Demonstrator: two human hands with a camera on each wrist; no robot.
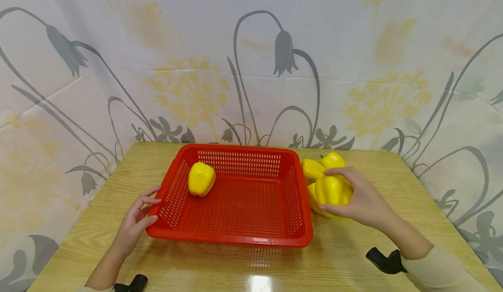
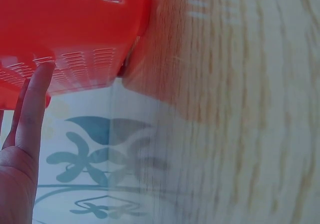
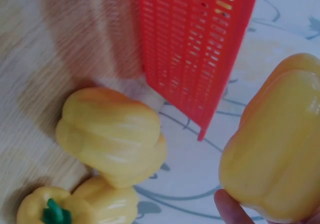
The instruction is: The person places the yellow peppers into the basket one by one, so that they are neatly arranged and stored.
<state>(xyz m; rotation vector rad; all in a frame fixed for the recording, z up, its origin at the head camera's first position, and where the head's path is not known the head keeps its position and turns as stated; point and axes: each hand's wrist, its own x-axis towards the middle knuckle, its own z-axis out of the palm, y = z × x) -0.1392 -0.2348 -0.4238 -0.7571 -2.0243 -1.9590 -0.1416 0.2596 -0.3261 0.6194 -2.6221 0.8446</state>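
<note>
A red plastic basket with slotted walls stands on the table, and one yellow bell pepper lies inside at its left end. My left hand touches the basket's left side with extended fingers; in the left wrist view a straight finger lies against the slotted wall. To the right of the basket, my right hand holds another yellow bell pepper between thumb and fingers. It is above several more yellow bell peppers, including one beside the basket and one with a green stem.
The wooden table has its back edge against a flower-patterned cloth. More of that cloth hangs at both sides. Black straps sit at both wrists.
</note>
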